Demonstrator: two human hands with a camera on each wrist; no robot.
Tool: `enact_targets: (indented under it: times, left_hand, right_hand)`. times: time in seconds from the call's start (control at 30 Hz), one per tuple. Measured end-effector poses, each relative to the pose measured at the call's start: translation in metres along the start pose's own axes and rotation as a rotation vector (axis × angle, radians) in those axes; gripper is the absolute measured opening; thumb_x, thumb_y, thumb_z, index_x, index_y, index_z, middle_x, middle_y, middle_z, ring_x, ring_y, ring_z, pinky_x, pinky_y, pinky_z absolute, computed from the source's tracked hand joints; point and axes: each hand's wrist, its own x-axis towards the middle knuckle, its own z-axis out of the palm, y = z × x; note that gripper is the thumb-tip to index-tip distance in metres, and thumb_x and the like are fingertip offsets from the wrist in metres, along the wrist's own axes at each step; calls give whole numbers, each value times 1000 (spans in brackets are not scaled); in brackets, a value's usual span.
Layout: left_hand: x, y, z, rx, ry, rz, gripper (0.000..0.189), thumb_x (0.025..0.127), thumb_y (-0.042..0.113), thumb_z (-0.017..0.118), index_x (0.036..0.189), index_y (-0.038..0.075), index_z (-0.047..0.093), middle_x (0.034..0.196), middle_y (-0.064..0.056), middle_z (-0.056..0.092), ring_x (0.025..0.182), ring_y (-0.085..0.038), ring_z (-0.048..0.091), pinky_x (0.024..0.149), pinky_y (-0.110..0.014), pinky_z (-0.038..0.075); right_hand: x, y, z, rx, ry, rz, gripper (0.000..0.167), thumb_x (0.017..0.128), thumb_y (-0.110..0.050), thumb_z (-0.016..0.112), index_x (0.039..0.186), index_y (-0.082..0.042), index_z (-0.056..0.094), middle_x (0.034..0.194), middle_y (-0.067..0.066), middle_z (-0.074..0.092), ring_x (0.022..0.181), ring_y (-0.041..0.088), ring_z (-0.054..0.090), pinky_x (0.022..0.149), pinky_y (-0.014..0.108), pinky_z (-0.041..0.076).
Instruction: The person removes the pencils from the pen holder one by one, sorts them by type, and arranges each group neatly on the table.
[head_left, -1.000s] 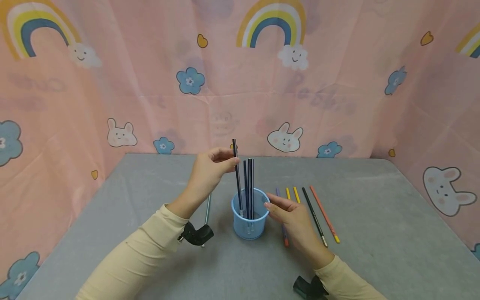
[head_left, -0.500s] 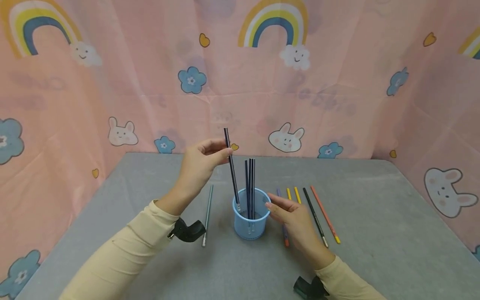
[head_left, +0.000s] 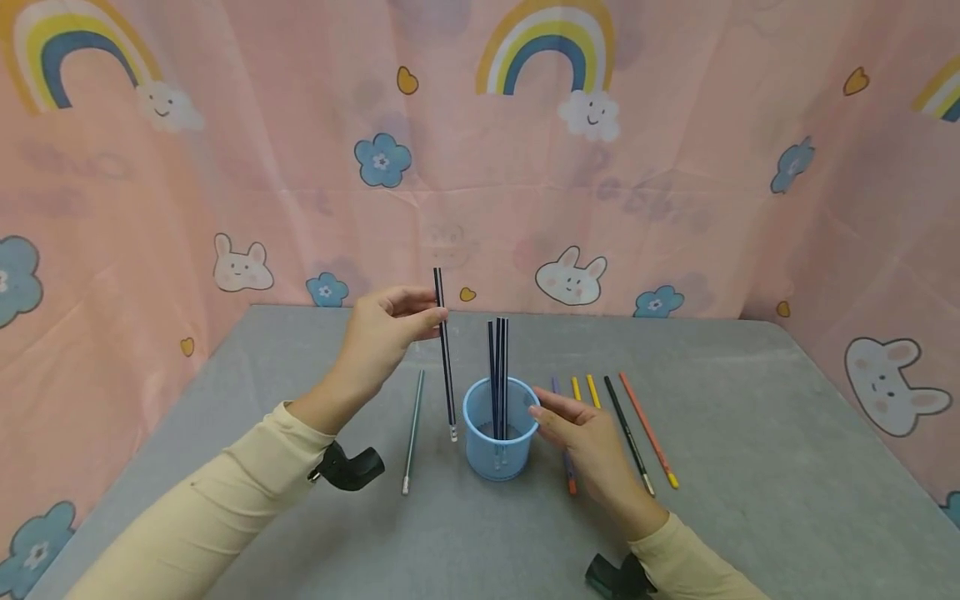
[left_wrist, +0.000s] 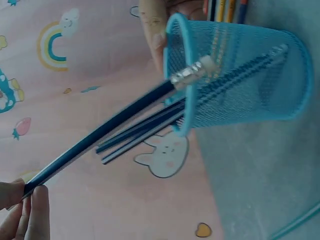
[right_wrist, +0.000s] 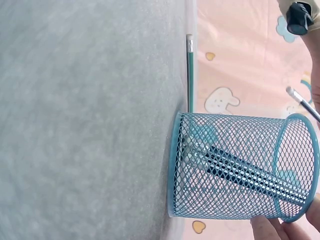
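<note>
My left hand (head_left: 378, 342) pinches a dark striped pencil (head_left: 446, 367) near its upper end, in the air left of the blue mesh pen holder (head_left: 498, 460). The pencil hangs nearly upright, its white eraser end down, and is apart from the holder. In the left wrist view, thumb and fingertips meet on this pencil (left_wrist: 102, 132). Several similar dark pencils (head_left: 498, 358) stand inside the holder, eraser ends at the bottom. With thumb and fingers, my right hand (head_left: 596, 450) grips the holder's right side at the rim; the right wrist view shows its fingers (right_wrist: 265, 229) against the mesh.
A teal pencil (head_left: 413, 433) lies on the grey table (head_left: 750, 433) left of the holder. To the right lie a purple pencil (head_left: 572, 479), two yellow ones (head_left: 592, 389), a black one (head_left: 628, 433) and an orange one (head_left: 649, 429). A pink patterned curtain (head_left: 465, 208) hangs behind.
My left hand has lifted the dark pencil out of the holder and carried it left, clear of the rim. The right hand keeps its grip on the holder.
</note>
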Motion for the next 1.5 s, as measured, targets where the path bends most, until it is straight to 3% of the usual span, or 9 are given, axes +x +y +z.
enact_targets:
  times: [0.33,0.63,0.8,1.3,1.5]
  left_hand:
    - [4,-19,-7,-8,-27,-108,31,92,9,70,120,-5,63,104,-9,70,84,-6,70,85,-30,62]
    - [8,-38,-9,-28,-24,-168,31,92,9,70,120,-5,66,107,-12,73,82,-5,71,85,-29,62]
    - [8,-44,-10,-9,-34,-205,31,92,11,71,120,-3,67,112,-15,73,84,-6,72,86,-29,62]
    - [4,-62,-19,60,-65,-239,27,93,10,70,116,-5,69,115,-20,70,89,-12,72,90,-36,61]
    - [8,-68,-27,65,-91,-260,31,93,7,69,119,-9,66,116,-21,70,85,-8,71,87,-32,62]
  right_hand:
    - [1,0,-1,8,2,-15,38,94,-16,69,130,-4,65,132,15,66,109,10,69,91,29,58]
    - [2,3,3,-10,20,11,36,94,-14,69,128,-5,66,131,14,67,116,22,67,90,32,58]
    - [2,3,3,-6,15,5,36,94,-15,69,129,-5,66,131,13,66,117,22,67,92,34,58]
    - [-2,3,-1,-9,-3,-17,38,95,-18,69,130,-4,65,133,15,65,113,16,68,93,35,57]
    - [-1,4,0,-3,-9,-20,38,94,-17,69,130,-4,65,132,14,66,113,16,68,93,34,57]
